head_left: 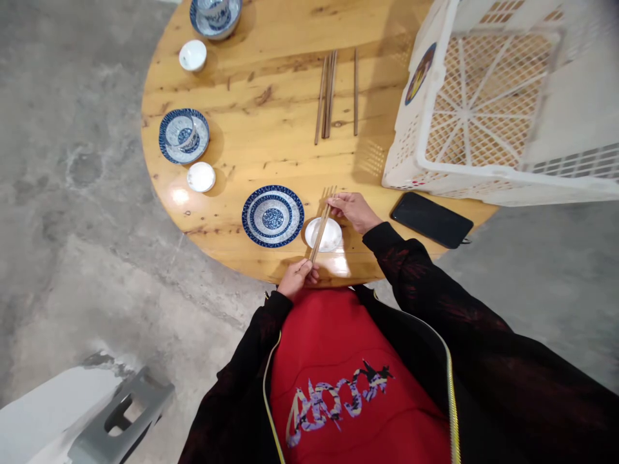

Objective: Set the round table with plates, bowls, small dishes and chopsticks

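A pair of chopsticks (321,227) is held between my two hands, tilted over a small white bowl (331,236) near the table's front edge. My left hand (298,277) is closed on their lower ends. The fingers of my right hand (352,209) pinch them near the upper ends. Just left of the white bowl lies a blue-and-white patterned plate (273,217), which seems to have a matching dish or bowl on it. Several loose chopsticks (327,96) rest farther back on the table, with a single chopstick (356,91) apart to their right.
The round wooden table (271,148) carries a large white plastic crate (411,138) at right. Before it lies a black phone (432,219). At left are patterned plates with cups (184,136) and small white bowls (201,176). A grey stool (123,412) stands on the floor.
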